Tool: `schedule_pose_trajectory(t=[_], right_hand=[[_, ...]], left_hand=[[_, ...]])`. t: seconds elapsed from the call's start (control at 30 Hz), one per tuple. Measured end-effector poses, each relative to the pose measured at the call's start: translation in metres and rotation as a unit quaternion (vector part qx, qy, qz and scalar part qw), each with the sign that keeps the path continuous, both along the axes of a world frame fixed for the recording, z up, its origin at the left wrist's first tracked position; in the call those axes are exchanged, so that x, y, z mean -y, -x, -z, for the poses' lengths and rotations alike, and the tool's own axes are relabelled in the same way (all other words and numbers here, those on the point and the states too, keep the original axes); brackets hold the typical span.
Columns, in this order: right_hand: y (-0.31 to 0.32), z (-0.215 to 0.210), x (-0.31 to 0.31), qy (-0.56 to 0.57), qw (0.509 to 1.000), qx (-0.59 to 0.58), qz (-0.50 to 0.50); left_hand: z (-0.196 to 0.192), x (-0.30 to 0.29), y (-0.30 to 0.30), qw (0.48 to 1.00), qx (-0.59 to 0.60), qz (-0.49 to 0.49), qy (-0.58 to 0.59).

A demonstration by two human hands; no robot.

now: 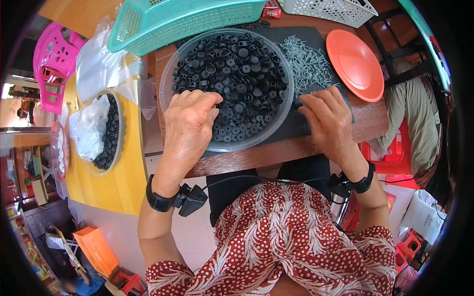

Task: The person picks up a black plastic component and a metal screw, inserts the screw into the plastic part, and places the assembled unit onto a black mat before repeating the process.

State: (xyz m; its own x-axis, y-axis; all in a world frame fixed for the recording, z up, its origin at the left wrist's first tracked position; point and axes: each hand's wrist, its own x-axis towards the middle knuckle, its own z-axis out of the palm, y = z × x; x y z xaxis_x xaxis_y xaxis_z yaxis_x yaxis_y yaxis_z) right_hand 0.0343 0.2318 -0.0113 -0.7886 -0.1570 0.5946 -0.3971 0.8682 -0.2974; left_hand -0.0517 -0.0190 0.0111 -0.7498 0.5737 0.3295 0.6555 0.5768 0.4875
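A round clear plastic tub (291, 93) full of small black plastic caps (237, 74) stands on the table in front of me. My left hand (190, 118) is over the tub's left side, its fingers curled together in a pinch. Whatever those fingertips hold, if anything, is hidden against the black caps. Just right of the tub, my right hand (328, 118) pinches a small black cap (298, 102) between thumb and forefinger. Beyond the right hand, a loose heap of grey metal screws (306, 61) lies on a dark mat (296, 129).
An orange plastic plate (354, 64) lies right of the screws. Behind the tub are a teal basket (197, 30) and a white basket (332, 11). On a yellow table (129, 182) at left, a second tub (118, 143) holds black parts under a plastic bag (91, 128). Someone's trousered leg (414, 118) is at right.
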Motion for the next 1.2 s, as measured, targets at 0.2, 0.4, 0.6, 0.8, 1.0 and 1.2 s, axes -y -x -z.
schedule_pose_trajectory(t=[0.2, 0.4, 0.6, 0.8, 1.0, 1.2], right_hand=[[-0.001, 0.001, -0.003, 0.002, 1.000, 0.003, 0.004], [-0.003, 0.000, -0.001, 0.014, 1.000, 0.003, -0.005], [-0.002, 0.002, -0.001, 0.019, 1.000, 0.005, -0.008], [-0.003, -0.002, -0.002, 0.022, 1.000, 0.004, -0.019], [-0.003, -0.016, 0.011, 0.101, 0.994, -0.008, -0.046], [0.006, -0.036, 0.051, 0.236, 0.966, -0.006, -0.109]], left_hand=[[0.011, 0.000, 0.010, 0.997, -0.050, 0.005, 0.061], [0.006, -0.006, 0.013, 0.992, -0.050, 0.025, 0.111], [0.010, -0.016, 0.016, 0.987, 0.015, 0.004, 0.158], [0.003, -0.011, 0.009, 0.996, 0.043, -0.012, 0.079], [-0.013, -0.007, -0.010, 0.818, 0.414, -0.034, -0.398], [-0.008, -0.022, -0.033, 0.714, 0.485, 0.011, -0.504]])
